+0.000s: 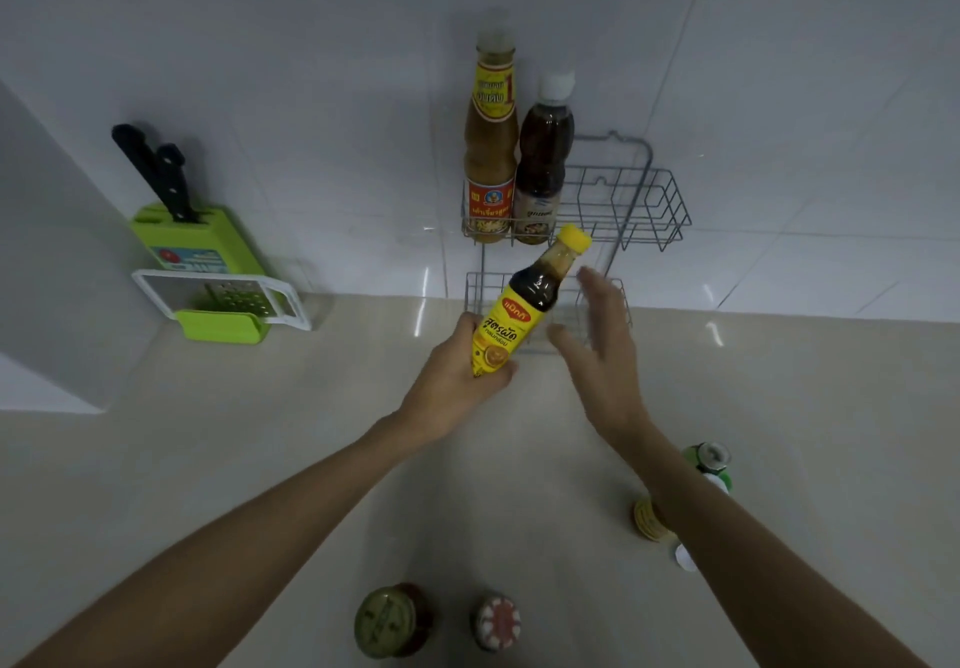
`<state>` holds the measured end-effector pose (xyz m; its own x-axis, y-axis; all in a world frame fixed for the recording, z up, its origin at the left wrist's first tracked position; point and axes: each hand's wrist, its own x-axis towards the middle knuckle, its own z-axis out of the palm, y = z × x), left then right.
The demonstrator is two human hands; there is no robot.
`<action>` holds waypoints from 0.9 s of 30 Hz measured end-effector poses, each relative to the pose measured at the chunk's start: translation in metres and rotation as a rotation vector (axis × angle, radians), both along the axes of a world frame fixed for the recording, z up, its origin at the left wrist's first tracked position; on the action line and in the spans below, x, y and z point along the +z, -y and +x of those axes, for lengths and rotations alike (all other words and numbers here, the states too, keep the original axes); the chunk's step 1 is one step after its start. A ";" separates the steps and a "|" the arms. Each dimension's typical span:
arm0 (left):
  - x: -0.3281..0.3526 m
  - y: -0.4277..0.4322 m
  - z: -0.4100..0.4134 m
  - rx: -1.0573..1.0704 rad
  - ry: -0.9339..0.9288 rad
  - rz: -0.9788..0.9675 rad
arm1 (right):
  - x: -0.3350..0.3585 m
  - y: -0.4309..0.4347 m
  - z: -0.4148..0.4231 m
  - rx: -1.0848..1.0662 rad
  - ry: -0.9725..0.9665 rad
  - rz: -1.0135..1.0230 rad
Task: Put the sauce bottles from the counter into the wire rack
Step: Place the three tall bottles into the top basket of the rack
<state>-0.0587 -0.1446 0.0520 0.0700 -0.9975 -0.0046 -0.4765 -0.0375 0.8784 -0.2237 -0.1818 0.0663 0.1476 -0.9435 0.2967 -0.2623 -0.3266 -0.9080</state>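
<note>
My left hand (452, 381) grips the base of a dark sauce bottle with a yellow cap and yellow label (530, 298), tilted to the right in front of the lower shelf of the wire rack (649, 199). My right hand (602, 350) is open just right of the bottle, fingers spread, holding nothing. Two bottles stand in the rack's upper shelf at its left end: a tall brown one with a yellow label (491, 147) and a dark one with a white cap (543, 163). Several bottles remain on the counter, seen from above: a green-lidded one (387, 620), a red-capped one (496, 620), and others (709, 462) partly hidden by my right forearm.
A green knife block with black-handled knives (179, 220) stands at the back left against the tiled wall, with a white and green grater (228, 303) in front of it. The right part of the rack's upper shelf holds nothing. The beige counter (260, 459) stretches in front.
</note>
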 end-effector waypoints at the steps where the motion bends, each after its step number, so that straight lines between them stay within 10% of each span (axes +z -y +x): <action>1: 0.005 0.003 -0.003 0.013 0.021 -0.041 | 0.008 0.001 0.003 0.058 0.033 0.109; 7: 0.029 0.026 -0.003 -0.007 0.245 -0.179 | 0.059 0.021 -0.005 -0.024 0.013 -0.049; 11: 0.059 0.060 0.016 0.235 0.053 -0.181 | 0.085 0.067 -0.018 -0.267 0.050 -0.155; 18: 0.082 0.094 0.013 0.063 -0.242 -0.028 | 0.080 0.131 -0.027 0.018 -0.214 0.044; 27: 0.068 0.099 0.010 0.029 -0.225 -0.048 | 0.067 0.127 -0.017 0.012 -0.457 -0.038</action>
<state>-0.0483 -0.2437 0.1198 0.1007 -0.9946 0.0237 -0.2675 -0.0041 0.9635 -0.2402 -0.3090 0.1328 0.2818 -0.9308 0.2328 -0.6290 -0.3625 -0.6877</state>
